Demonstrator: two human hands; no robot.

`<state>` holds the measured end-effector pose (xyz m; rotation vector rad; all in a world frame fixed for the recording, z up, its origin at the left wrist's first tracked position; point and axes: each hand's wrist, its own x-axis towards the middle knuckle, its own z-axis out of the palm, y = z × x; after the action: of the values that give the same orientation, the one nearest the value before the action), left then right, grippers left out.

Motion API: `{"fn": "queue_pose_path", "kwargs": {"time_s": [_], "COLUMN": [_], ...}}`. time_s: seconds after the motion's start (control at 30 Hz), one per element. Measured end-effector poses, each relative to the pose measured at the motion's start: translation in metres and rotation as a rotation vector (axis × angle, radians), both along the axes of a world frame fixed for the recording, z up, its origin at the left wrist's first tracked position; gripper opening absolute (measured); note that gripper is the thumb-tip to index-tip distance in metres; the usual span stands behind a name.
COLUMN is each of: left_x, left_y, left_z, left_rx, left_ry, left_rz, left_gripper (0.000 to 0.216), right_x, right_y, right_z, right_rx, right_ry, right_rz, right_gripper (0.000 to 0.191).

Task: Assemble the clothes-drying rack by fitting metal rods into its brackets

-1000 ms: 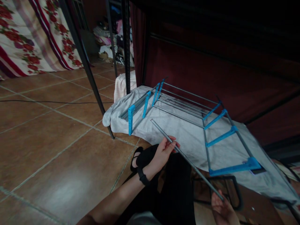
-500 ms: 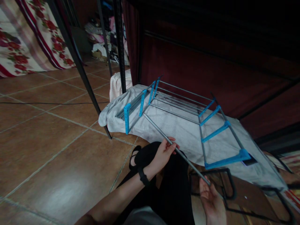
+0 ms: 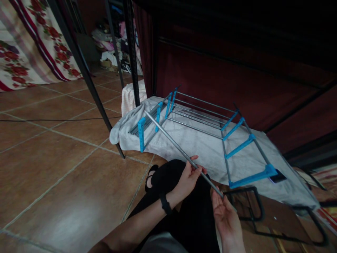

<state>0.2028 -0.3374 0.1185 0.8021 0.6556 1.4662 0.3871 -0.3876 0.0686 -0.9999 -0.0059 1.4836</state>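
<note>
My left hand point(image 3: 189, 180) pinches a long grey metal rod point(image 3: 172, 141) near its lower third; a black band sits on that wrist. My right hand point(image 3: 223, 211) lies palm up under the rod's near end, fingers loosely curled against it. The rod slants up and left, its far tip over the blue end brackets point(image 3: 141, 133) of a folded rack. A blue-and-grey rack frame point(image 3: 226, 140) lies flat on a grey cloth point(image 3: 200, 144) beyond my hands.
Black bed-frame posts point(image 3: 131, 52) stand at the cloth's left end, with a dark red drape behind. A black metal frame point(image 3: 252, 207) lies on the floor at right. Brown tiles, a black cable point(image 3: 52, 119) and a floral sheet point(image 3: 31, 49) fill the left.
The rod has slid up and left through my left hand toward the blue brackets. My right hand has followed its near end inward, closer to my left hand.
</note>
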Motion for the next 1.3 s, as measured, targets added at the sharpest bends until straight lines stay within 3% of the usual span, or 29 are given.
{"fn": "queue_pose_path", "kwargs": {"time_s": [0.17, 0.3, 0.43, 0.63, 0.8, 1.03, 1.3], "left_x": [-0.011, -0.028, -0.043, -0.054, -0.055, -0.05, -0.041], "left_y": [0.004, 0.013, 0.018, 0.015, 0.009, 0.004, 0.002], "left_z": [0.016, 0.034, 0.053, 0.079, 0.089, 0.081, 0.033], "left_rx": [0.026, 0.083, 0.142, 0.225, 0.327, 0.47, 0.527], "left_ry": [0.024, 0.046, 0.097, 0.316, 0.532, 0.944, 1.29], "left_rz": [0.036, 0.096, 0.141, 0.159, 0.12, 0.089, -0.083], "left_gripper": [0.052, 0.055, 0.057, 0.049, 0.042, 0.03, 0.027], "right_x": [-0.009, -0.019, -0.028, -0.031, -0.025, -0.023, -0.01], "right_y": [-0.008, -0.02, -0.029, -0.028, -0.025, -0.024, -0.019], "right_z": [0.013, 0.02, 0.027, 0.035, 0.035, 0.043, 0.053], "right_rx": [-0.055, -0.049, -0.021, 0.005, -0.002, 0.044, 0.137], "right_ry": [0.025, 0.005, -0.051, -0.126, -0.157, -0.208, -0.383], "right_rz": [0.114, 0.294, 0.38, 0.335, 0.287, 0.227, 0.114], "right_gripper": [0.019, 0.034, 0.041, 0.041, 0.041, 0.04, 0.043]}}
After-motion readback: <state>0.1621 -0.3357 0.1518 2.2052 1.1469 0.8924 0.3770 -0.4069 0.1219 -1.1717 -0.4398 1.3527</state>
